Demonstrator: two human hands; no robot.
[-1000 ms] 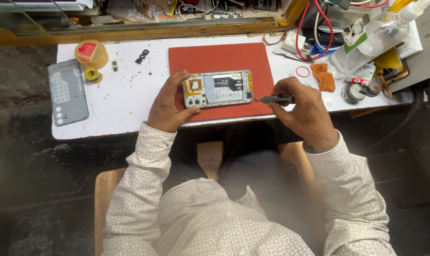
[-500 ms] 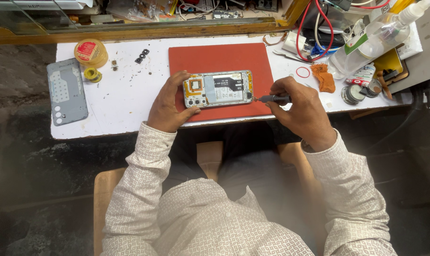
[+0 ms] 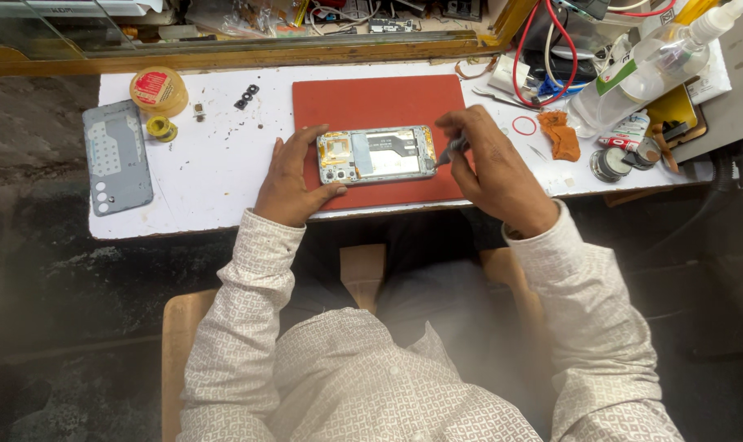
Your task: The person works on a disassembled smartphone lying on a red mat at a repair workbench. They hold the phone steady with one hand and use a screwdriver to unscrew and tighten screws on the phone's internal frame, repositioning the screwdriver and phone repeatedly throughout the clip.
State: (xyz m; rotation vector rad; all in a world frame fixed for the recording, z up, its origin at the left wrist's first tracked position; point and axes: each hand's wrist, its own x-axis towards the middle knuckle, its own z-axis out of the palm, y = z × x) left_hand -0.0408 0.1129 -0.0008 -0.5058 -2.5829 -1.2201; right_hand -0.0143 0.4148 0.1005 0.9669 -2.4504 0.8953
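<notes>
With its back cover off and circuitry exposed, the opened phone (image 3: 377,155) lies on the red mat (image 3: 371,102) at the bench's front edge; disassembly looks under way, internal parts apparently not yet lifted out. The left hand (image 3: 292,178) clasps the phone's left end, fingers curled round it. The right hand (image 3: 493,168) pinches a slim dark tool (image 3: 452,151), tip at the phone's right end. The grey back cover (image 3: 116,156) lies well apart, left. A clear spray bottle (image 3: 654,61) lies at right; contents cannot be told. Small round tins (image 3: 610,163) sit near it.
</notes>
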